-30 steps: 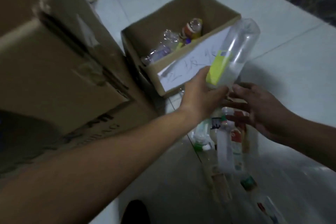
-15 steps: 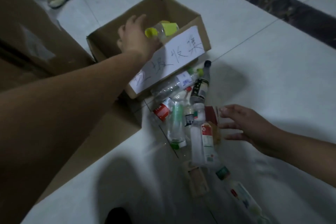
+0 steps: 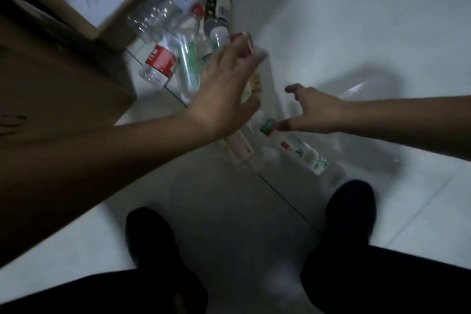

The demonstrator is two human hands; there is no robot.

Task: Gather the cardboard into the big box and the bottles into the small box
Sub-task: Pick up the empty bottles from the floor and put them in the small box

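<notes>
Both hands are spread open over the pile, holding nothing: left hand (image 3: 224, 89) hovers fingers-splayed above the loose bottles (image 3: 183, 41) on the white floor (image 3: 356, 20), right hand (image 3: 313, 112) has a fingertip right by a green-capped bottle (image 3: 295, 148) lying below it. Small box (image 3: 102, 7) with its paper label sits beyond the left hand, big box (image 3: 56, 89) just left of that arm. Pretty blurry though.
</notes>
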